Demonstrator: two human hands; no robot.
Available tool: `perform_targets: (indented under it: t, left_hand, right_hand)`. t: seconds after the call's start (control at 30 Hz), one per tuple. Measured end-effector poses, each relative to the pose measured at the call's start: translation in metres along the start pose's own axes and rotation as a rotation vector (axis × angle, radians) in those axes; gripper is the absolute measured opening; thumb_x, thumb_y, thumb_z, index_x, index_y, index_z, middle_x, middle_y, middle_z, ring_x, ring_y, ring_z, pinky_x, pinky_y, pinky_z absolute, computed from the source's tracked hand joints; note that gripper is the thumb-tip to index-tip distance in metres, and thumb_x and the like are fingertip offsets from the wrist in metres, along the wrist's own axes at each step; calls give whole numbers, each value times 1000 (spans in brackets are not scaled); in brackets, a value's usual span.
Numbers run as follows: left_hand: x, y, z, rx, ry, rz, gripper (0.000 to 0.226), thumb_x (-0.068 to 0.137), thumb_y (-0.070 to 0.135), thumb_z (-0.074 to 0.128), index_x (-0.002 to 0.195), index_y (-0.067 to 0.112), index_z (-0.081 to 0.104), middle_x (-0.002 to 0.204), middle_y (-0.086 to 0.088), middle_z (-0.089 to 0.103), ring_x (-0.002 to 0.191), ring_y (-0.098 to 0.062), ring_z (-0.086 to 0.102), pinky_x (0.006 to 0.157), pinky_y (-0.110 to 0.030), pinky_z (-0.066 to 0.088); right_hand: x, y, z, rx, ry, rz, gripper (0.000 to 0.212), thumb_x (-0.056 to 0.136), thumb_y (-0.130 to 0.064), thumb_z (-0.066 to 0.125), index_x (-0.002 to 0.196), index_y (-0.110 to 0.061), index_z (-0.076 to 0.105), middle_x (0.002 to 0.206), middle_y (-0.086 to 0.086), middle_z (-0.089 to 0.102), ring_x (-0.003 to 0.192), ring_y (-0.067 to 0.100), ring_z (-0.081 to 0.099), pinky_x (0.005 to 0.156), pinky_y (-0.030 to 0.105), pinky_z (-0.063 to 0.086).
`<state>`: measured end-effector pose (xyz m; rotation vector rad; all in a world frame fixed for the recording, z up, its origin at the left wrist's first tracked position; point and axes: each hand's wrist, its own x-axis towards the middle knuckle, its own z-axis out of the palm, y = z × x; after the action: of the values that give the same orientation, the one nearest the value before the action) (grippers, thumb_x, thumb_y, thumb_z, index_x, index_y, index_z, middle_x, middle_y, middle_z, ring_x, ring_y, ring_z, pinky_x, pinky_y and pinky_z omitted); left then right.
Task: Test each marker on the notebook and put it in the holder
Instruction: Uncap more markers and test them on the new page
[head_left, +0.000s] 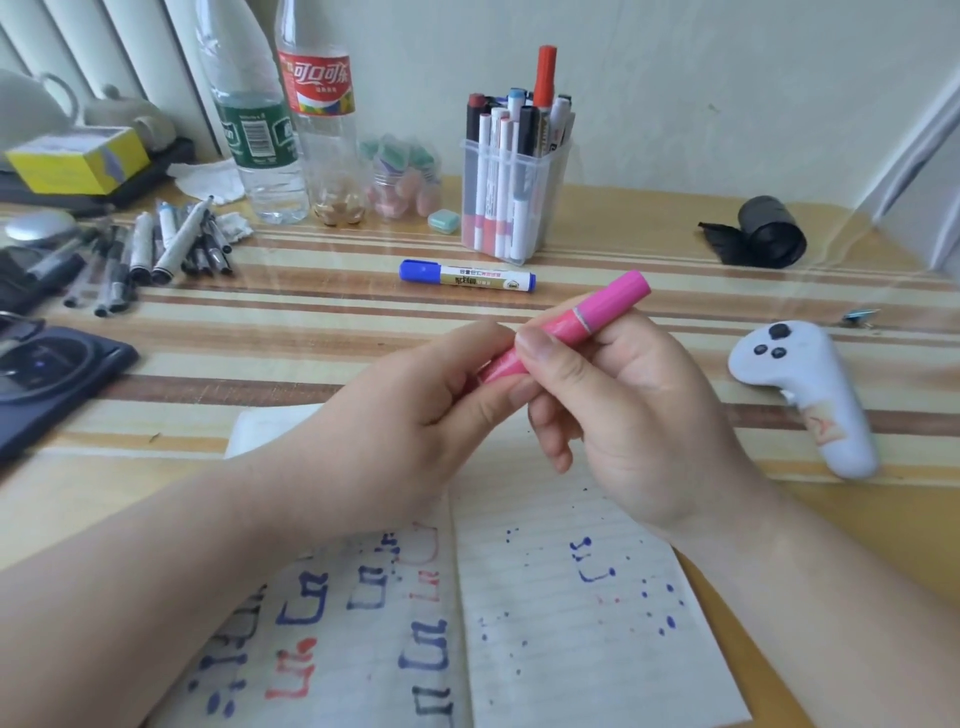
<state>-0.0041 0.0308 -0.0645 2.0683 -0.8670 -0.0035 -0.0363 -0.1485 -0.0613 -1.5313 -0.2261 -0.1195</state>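
Both hands hold one pink marker (597, 314) above the open notebook (550, 613), its capped end pointing up and to the right. My left hand (415, 410) grips the lower end, which is hidden in my fingers. My right hand (618, 400) pinches the barrel between thumb and fingers. The notebook's pages carry blue and red test marks. A clear plastic holder (511, 200) at the back holds several markers. A blue-capped marker (467, 275) lies flat in front of the holder.
A pile of pens (150, 249) lies at the left, near a dark phone (47, 379). Two plastic bottles (291, 114) stand at the back. A white controller (810, 389) lies to the right, and a black roll (769, 231) sits at the back right.
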Motion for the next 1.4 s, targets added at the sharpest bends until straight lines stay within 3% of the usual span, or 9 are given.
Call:
perform_targets:
  t: [0.2,0.37,0.5,0.6,0.67,0.8,0.97,1.13,1.4]
  left_hand:
    - [0,0,-1,-251,-26,-64,33,102,57,39,101,31,60,65,13,52,56,-4,47,59,-16,40]
    - [-5,-13,-1,-411,102,-135,58,89,82,32,116,38,59,74,-5,61,59,-8,46,64,-21,39]
    - [-4,-18,-5,-363,81,-196,33,94,44,40,124,43,51,90,5,68,79,-12,55,76,-30,42]
    - [-4,-21,-4,-290,52,-218,52,81,18,41,128,42,42,97,11,68,86,-15,59,74,-36,47]
    - [-3,-22,-2,-256,41,-200,54,83,13,41,130,39,39,99,11,68,92,-14,64,76,-34,48]
    - [-2,-22,-1,-267,37,-148,57,91,13,43,142,34,31,104,7,67,99,-21,72,87,-39,53]
    - [1,-20,-3,-267,39,-148,63,92,15,43,149,36,24,105,7,67,100,-20,74,97,-50,53]
    - [0,-20,-4,-250,72,-167,64,91,15,42,148,38,25,106,7,67,103,-18,74,97,-51,53]
    - [0,-22,-2,-247,80,-173,61,91,12,43,145,37,29,104,5,68,102,-16,74,98,-48,54]
  right_hand:
    - [1,-2,1,13,94,-121,29,101,-26,52,89,0,51,53,20,42,41,25,39,38,30,32]
    - [17,-5,-28,135,530,-118,31,90,-24,63,66,-17,44,51,4,40,35,16,38,42,19,30]
    - [18,2,-39,-84,291,-12,35,87,-26,73,62,-16,51,47,1,45,38,14,48,43,20,38]
    - [13,1,-33,-101,-35,130,34,88,-39,73,75,-7,71,65,16,66,57,31,67,44,33,52]
    - [12,1,-32,-156,-145,212,28,84,-32,75,91,-5,76,81,19,72,76,34,73,55,40,60]
    - [16,4,-35,-195,-176,242,22,80,-12,81,96,-2,71,85,23,72,81,35,74,61,41,60]
    - [27,8,-34,-286,-141,231,17,78,-6,82,84,2,68,66,18,65,57,27,63,48,34,54]
    - [29,9,-36,-348,-111,196,15,72,-13,72,79,-1,64,51,19,51,37,25,46,42,23,37]
    - [29,12,-33,-405,-96,208,14,83,-12,80,77,-5,68,57,10,62,41,26,53,43,29,40]
